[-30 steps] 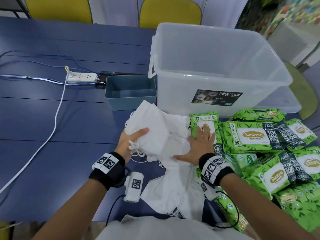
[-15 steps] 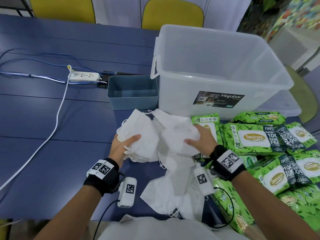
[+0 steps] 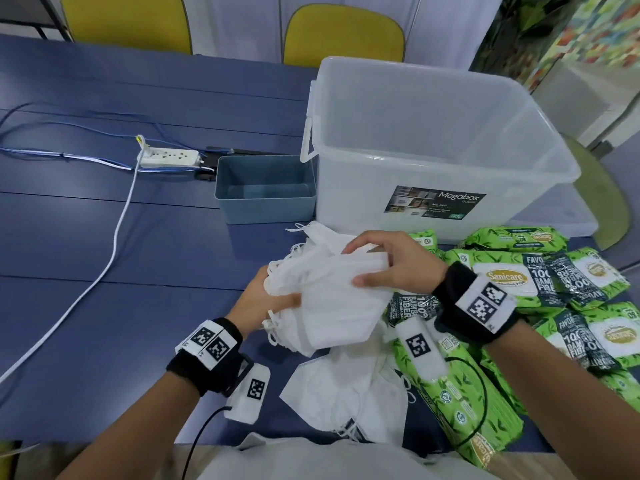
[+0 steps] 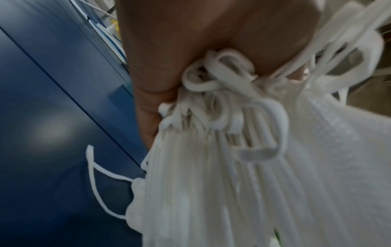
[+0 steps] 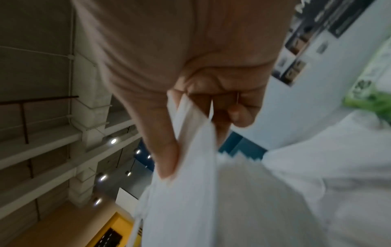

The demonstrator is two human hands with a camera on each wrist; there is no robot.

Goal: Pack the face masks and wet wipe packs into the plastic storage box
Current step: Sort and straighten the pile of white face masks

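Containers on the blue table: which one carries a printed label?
The large clear plastic storage box, with its dark Megabox label. The small blue-grey bin left of it is plain.

The right hand (image 3: 391,268), flat on the loose masks a second ago, has lifted a few and now pinches them onto the face mask stack (image 3: 322,299) gripped by the left hand (image 3: 263,299), which has shifted toward three o'clock.
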